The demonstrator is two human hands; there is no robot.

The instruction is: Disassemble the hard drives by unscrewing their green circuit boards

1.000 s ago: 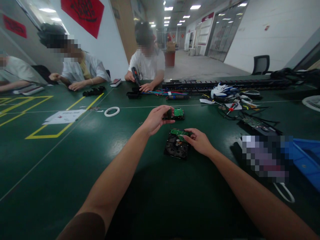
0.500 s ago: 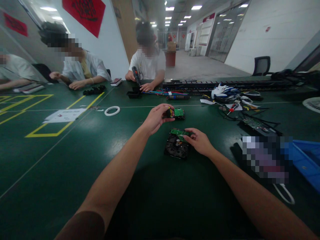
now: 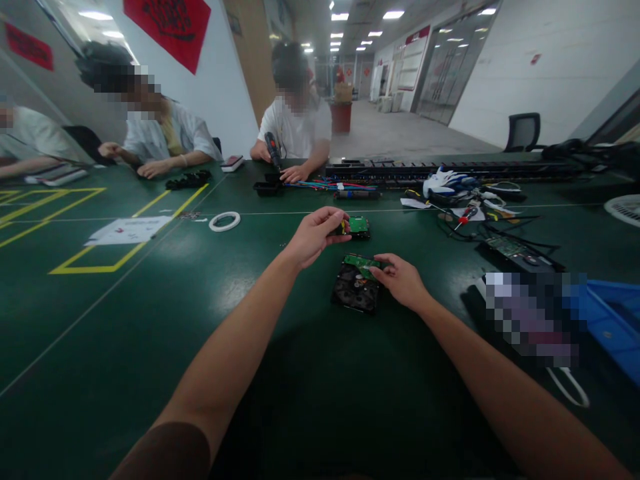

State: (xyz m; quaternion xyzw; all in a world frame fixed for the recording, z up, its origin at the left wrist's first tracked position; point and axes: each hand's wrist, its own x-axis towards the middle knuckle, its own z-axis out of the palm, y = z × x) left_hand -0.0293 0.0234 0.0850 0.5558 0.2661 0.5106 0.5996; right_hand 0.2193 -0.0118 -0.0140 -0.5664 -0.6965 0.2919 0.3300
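Nudged rightward, the hard drive lies left of the nearer right hand, digits nearly closed on its edge; the curled left hand pinches a yellow-and-black object.

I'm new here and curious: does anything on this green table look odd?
Only clutter on the right: crumpled white-and-blue fabric gloves and a red-handled screwdriver lie jumbled, looking untidy. The flat black hard drive at the right hand shows no obvious damage.

Bright ceiling lights, dim green tabletop
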